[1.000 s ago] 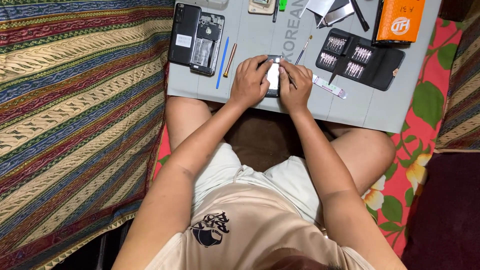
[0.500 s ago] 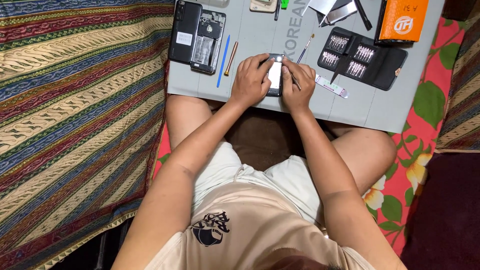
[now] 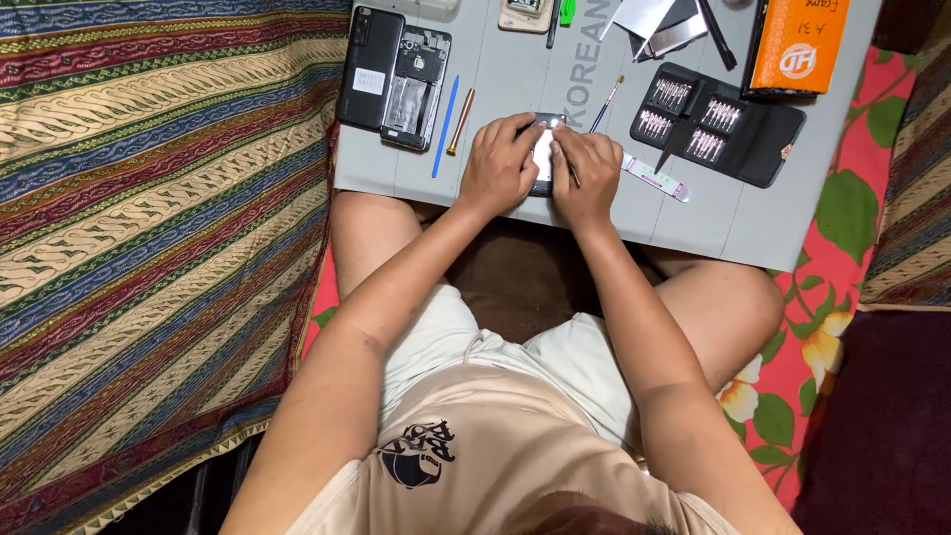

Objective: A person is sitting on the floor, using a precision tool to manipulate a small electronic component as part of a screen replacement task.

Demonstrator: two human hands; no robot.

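Both hands were closed over a small dark phone (image 3: 543,154) lying near the front edge of the grey work mat (image 3: 515,74). The left hand (image 3: 497,166) pinned its left side with curled fingers; the right hand (image 3: 586,170) pressed on its right side, apparently pinching a thin tool, though the tip was hidden. Left of the hands lay a blue pry stick (image 3: 446,124) and a brown-handled tool (image 3: 460,107). Towards the mat's back-left corner sat a black back cover (image 3: 369,67) beside an opened phone body (image 3: 416,87). Right of the hands lay a black case of screwdriver bits (image 3: 715,124), with an orange box (image 3: 798,42) at the back-right corner.
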